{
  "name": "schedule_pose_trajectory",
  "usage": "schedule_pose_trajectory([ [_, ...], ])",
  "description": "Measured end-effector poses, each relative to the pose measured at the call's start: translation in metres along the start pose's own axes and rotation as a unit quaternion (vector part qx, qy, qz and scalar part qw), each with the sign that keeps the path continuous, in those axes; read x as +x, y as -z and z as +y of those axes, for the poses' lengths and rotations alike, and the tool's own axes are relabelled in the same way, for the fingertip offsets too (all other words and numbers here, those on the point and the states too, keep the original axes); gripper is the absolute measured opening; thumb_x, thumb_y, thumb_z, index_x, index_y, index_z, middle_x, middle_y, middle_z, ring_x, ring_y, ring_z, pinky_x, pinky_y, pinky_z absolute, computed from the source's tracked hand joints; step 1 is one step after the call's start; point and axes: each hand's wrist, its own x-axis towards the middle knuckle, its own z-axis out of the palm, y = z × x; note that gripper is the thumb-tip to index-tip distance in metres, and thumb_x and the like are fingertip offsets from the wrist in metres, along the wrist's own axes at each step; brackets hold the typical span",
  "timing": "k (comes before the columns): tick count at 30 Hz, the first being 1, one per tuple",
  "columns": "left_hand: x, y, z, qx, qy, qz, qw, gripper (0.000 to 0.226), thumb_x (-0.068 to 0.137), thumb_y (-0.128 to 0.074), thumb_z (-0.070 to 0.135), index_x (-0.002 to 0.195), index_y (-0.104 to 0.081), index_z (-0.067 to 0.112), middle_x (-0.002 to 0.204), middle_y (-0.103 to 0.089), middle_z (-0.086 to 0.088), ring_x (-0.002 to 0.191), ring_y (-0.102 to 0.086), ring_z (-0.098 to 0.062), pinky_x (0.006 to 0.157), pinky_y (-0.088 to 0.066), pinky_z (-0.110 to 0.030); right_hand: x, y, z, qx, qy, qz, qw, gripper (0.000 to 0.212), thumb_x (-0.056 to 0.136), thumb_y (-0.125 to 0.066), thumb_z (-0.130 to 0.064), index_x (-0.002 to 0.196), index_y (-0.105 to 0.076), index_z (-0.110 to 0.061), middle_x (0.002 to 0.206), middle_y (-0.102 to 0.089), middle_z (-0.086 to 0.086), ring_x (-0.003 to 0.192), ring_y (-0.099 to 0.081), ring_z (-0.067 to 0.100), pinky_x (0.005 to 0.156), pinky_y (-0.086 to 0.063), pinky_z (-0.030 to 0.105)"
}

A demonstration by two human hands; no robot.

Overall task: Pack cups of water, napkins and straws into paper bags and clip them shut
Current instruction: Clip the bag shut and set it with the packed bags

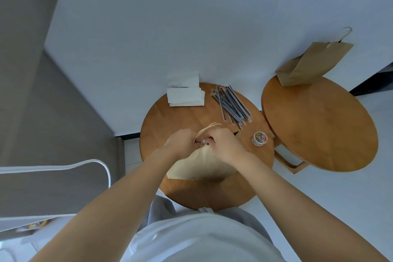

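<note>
Landmark: round wooden table directly before the person.
Left hand: above the table's middle, fingers curled, pinching the folded top of the paper bag.
Paper bag: pale, standing on the table's near half, its top edge pressed together between both hands, its handles poking up behind them.
Paper clip: at the bag's top edge, between the fingertips of both hands.
Right hand: just beside the left, fingers curled on the bag's top at the clip.
Napkins: white stack at the table's far left edge.
Straws: wrapped dark bundle on the table's far right part.
Jar of coloured paper clips: near the table's right edge.
Second table: right of the first, bearing a brown paper bag, clipped at the top, at its far edge.
</note>
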Motion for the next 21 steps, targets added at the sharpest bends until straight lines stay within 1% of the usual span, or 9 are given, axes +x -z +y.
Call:
schedule_pose_trajectory([
  [2, 0.0, 0.0, -0.001, 0.001, 0.002, 0.0, 1.0, 0.04, 0.092, -0.057, 0.031, 0.054, -0.046, 0.031, 0.057, -0.047, 0.007, 0.055, -0.043, -0.014, 0.054, -0.033, -0.028, 0.008, 0.002, -0.001, -0.037, -0.021, -0.018, 0.999, 0.021, 0.093, -0.046, -0.006, 0.093, -0.068, -0.007, 0.1, -0.067, 0.004, 0.095, -0.06, 0.021, 0.079, -0.047, 0.03],
  [3, 0.0, 0.0, -0.001, -0.006, 0.002, 0.003, 1.0, 0.04, 0.092, -0.057, 0.031, 0.054, -0.046, 0.032, 0.057, -0.048, 0.008, 0.056, -0.044, -0.014, 0.053, -0.033, -0.028, 0.011, 0.002, -0.001, -0.057, -0.032, -0.023, 0.998, 0.019, 0.093, -0.047, -0.006, 0.082, -0.063, -0.007, 0.088, -0.064, 0.004, 0.086, -0.059, 0.022, 0.07, -0.043, 0.028],
  [5, 0.0, 0.001, -0.002, -0.016, 0.006, 0.011, 1.0, 0.039, 0.091, -0.059, 0.03, 0.054, -0.047, 0.032, 0.058, -0.049, 0.008, 0.057, -0.046, -0.014, 0.051, -0.033, -0.028, 0.016, 0.003, -0.001, -0.074, -0.045, -0.027, 0.996, 0.028, 0.091, -0.049, -0.006, 0.065, -0.049, -0.014, 0.071, -0.052, 0.001, 0.074, -0.053, 0.022, 0.063, -0.035, 0.027],
  [6, -0.001, 0.001, -0.002, -0.016, 0.01, 0.011, 1.0, 0.035, 0.091, -0.059, 0.03, 0.057, -0.051, 0.029, 0.06, -0.052, 0.006, 0.059, -0.049, -0.015, 0.052, -0.036, -0.029, 0.018, 0.004, 0.0, -0.075, -0.046, -0.028, 0.996, 0.03, 0.091, -0.05, -0.006, 0.063, -0.045, -0.016, 0.068, -0.049, -0.001, 0.072, -0.051, 0.021, 0.063, -0.035, 0.027],
  [8, 0.0, 0.002, -0.002, -0.013, 0.02, 0.01, 1.0, 0.025, 0.09, -0.06, 0.032, 0.067, -0.06, 0.021, 0.068, -0.058, 0.001, 0.066, -0.056, -0.02, 0.06, -0.045, -0.034, 0.022, 0.005, -0.001, -0.076, -0.043, -0.029, 0.996, 0.025, 0.091, -0.05, -0.007, 0.067, -0.047, -0.014, 0.069, -0.048, -0.001, 0.073, -0.051, 0.022, 0.063, -0.035, 0.028],
  [12, 0.001, 0.004, -0.004, -0.028, 0.024, 0.019, 0.999, 0.023, 0.09, -0.061, 0.031, 0.07, -0.061, 0.019, 0.066, -0.057, 0.002, 0.067, -0.057, -0.021, 0.06, -0.044, -0.033, 0.025, 0.004, -0.002, -0.066, -0.038, -0.012, 0.997, 0.014, 0.089, -0.05, -0.005, 0.079, -0.058, -0.009, 0.076, -0.054, 0.001, 0.075, -0.053, 0.021, 0.066, -0.04, 0.028],
  [16, 0.001, 0.003, -0.003, -0.025, 0.028, 0.009, 0.999, 0.023, 0.091, -0.06, 0.03, 0.088, -0.071, 0.01, 0.082, -0.067, -0.007, 0.075, -0.062, -0.024, 0.069, -0.052, -0.039, 0.026, 0.004, -0.001, -0.075, -0.036, -0.043, 0.996, 0.025, 0.09, -0.049, -0.006, 0.065, -0.048, -0.014, 0.064, -0.047, -0.004, 0.065, -0.048, 0.017, 0.054, -0.033, 0.024],
  [18, 0.001, 0.002, -0.003, -0.019, 0.028, 0.014, 0.999, 0.024, 0.091, -0.059, 0.03, 0.087, -0.07, 0.009, 0.08, -0.066, -0.007, 0.074, -0.061, -0.024, 0.067, -0.051, -0.039, 0.026, 0.006, -0.001, -0.081, -0.034, -0.066, 0.994, 0.031, 0.089, -0.05, -0.007, 0.06, -0.044, -0.015, 0.061, -0.046, -0.002, 0.059, -0.045, 0.014, 0.05, -0.03, 0.024],
  [21, 0.001, 0.003, -0.003, -0.015, 0.029, 0.02, 0.999, 0.023, 0.091, -0.06, 0.029, 0.074, -0.065, 0.014, 0.067, -0.058, 0.0, 0.067, -0.056, -0.022, 0.059, -0.042, -0.033, 0.028, 0.008, -0.002, -0.066, -0.044, -0.085, 0.993, 0.033, 0.088, -0.049, -0.005, 0.058, -0.041, -0.014, 0.06, -0.043, 0.0, 0.056, -0.04, 0.014, 0.05, -0.029, 0.024],
])
